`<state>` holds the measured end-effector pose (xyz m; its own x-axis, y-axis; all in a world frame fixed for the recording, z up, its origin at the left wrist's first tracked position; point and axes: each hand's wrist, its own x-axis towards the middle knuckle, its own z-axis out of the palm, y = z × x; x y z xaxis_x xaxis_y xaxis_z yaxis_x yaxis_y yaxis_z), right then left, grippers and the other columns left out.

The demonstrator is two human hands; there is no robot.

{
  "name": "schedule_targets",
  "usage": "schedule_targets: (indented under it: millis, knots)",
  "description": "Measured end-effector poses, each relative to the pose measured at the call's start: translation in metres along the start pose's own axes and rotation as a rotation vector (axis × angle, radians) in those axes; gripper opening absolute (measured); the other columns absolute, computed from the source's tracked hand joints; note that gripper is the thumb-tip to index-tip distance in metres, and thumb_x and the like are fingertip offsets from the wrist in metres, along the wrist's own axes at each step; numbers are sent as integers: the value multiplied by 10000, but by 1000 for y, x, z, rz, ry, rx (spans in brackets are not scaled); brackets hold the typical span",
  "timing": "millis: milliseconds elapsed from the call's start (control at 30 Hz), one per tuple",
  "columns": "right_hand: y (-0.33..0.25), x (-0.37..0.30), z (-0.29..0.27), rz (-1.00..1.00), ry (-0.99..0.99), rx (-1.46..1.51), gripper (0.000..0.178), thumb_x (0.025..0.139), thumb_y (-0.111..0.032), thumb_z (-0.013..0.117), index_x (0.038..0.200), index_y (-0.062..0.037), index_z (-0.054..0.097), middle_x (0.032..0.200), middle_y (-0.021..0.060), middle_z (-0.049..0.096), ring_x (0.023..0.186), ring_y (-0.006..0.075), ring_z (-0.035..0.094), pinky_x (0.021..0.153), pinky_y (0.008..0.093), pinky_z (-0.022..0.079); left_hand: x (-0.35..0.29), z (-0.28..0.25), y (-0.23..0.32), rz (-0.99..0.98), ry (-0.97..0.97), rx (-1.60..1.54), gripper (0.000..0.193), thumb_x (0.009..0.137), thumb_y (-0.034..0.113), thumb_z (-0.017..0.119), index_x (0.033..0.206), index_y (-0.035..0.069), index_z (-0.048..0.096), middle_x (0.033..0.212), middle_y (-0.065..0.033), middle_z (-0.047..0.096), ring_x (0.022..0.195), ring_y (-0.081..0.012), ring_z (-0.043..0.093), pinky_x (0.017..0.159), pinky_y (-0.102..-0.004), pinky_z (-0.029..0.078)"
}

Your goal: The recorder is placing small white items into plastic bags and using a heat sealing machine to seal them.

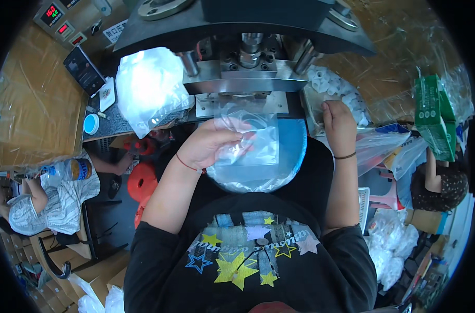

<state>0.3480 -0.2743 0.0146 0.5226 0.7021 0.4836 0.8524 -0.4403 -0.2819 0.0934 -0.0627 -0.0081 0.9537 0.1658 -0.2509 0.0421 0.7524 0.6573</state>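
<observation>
My left hand (216, 143) pinches a clear plastic bag (266, 146) between thumb and fingers, in front of the press. The bag's far edge reaches the metal plate (206, 107) under the press head (248, 81). Below it, a round blue-rimmed basin (298, 151) lined with clear plastic rests over my lap. My right hand (339, 125) is curled closed at a tray (313, 107) of small white plastic parts (334, 86). Whatever its fingertips hold is hidden.
A stack of clear bags (151, 86) lies left of the press. Beyond it stand a phone (85, 70) and a small blue-lidded tub (91, 124). A green box (434, 117) is at the right. Other people sit at both sides, near a red stool (143, 181) on the left.
</observation>
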Motion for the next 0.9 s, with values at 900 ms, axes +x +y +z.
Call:
schedule_targets:
  millis: [900]
  knots:
    - [191, -23, -156, 227, 635, -309, 299, 916, -167, 662, 1120, 51, 677, 1098, 164, 716, 964, 259, 667, 857, 363, 502, -68, 60, -27, 10, -61, 376, 268, 992, 99, 573, 1236, -7, 608, 1124, -175, 698, 979, -263, 712, 822, -352, 585]
